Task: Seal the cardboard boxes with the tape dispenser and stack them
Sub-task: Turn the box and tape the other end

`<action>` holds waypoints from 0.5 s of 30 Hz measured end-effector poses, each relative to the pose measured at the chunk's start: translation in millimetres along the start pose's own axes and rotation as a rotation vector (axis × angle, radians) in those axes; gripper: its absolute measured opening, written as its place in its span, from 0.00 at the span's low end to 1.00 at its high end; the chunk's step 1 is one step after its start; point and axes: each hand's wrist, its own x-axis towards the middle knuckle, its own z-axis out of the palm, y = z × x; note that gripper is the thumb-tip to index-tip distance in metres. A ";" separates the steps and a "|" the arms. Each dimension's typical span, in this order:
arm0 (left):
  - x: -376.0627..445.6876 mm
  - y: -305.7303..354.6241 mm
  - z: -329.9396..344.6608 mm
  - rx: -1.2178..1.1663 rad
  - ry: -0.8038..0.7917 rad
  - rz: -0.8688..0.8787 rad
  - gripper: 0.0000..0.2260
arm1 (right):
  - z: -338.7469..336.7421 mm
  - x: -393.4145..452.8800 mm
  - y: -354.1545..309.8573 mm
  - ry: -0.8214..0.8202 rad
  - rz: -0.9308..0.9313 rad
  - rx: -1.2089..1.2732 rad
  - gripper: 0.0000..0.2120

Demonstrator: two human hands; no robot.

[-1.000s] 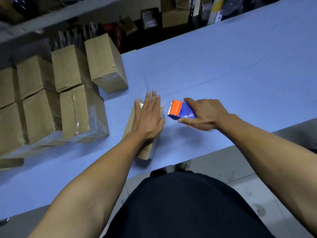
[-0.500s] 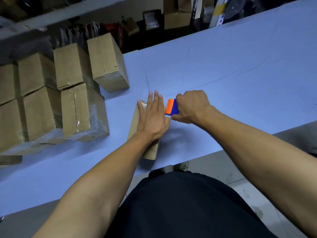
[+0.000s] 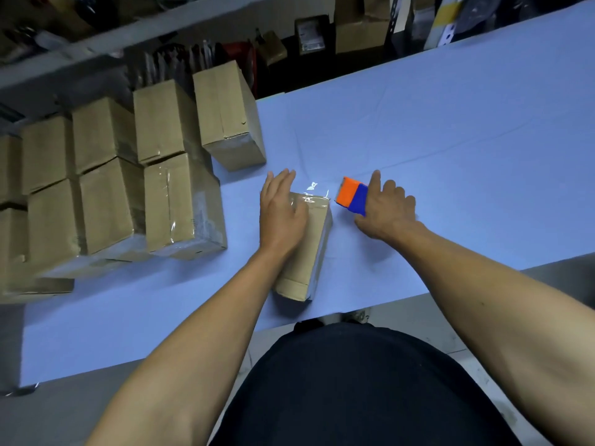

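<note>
A small cardboard box (image 3: 310,252) lies on the blue table (image 3: 450,156) near its front edge, with clear tape over its far end. My left hand (image 3: 280,210) rests flat on the box's left top, fingers straight. My right hand (image 3: 384,209) holds the orange and blue tape dispenser (image 3: 351,195) just right of the box's far corner, apart from it. A loose tape end glints on the table beyond the box.
Several taped cardboard boxes (image 3: 183,201) stand stacked in rows at the left. One more box (image 3: 228,120) stands behind them near the table's back edge. Shelves with clutter run along the back. The table's front edge is close to my body.
My right hand pulled the dispenser away to the right, off the box's far end. My left hand slid toward the box's left side. The tape now lies cut across the box's end.
</note>
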 end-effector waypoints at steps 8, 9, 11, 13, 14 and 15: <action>6.3 -5.5 -14.2 0.021 -0.074 -0.291 0.39 | 3.4 9.5 -19.3 -0.088 0.004 0.019 0.40; 5.2 -6.8 -14.9 0.004 -0.055 -0.318 0.40 | 2.6 10.0 -19.0 -0.079 0.021 0.037 0.37; 1.7 -10.4 -15.8 -0.010 -0.032 -0.363 0.39 | 5.3 8.7 -19.5 -0.024 0.035 0.061 0.30; -2.1 -15.1 -17.0 -0.026 -0.012 -0.386 0.38 | 13.4 8.7 -21.3 0.072 0.008 0.030 0.26; -4.1 -17.6 -17.4 -0.038 -0.003 -0.391 0.37 | 17.4 8.7 -22.9 0.102 -0.015 0.012 0.25; -6.4 -19.9 -17.8 -0.051 0.010 -0.392 0.36 | 21.0 8.6 -24.7 0.106 -0.042 0.014 0.25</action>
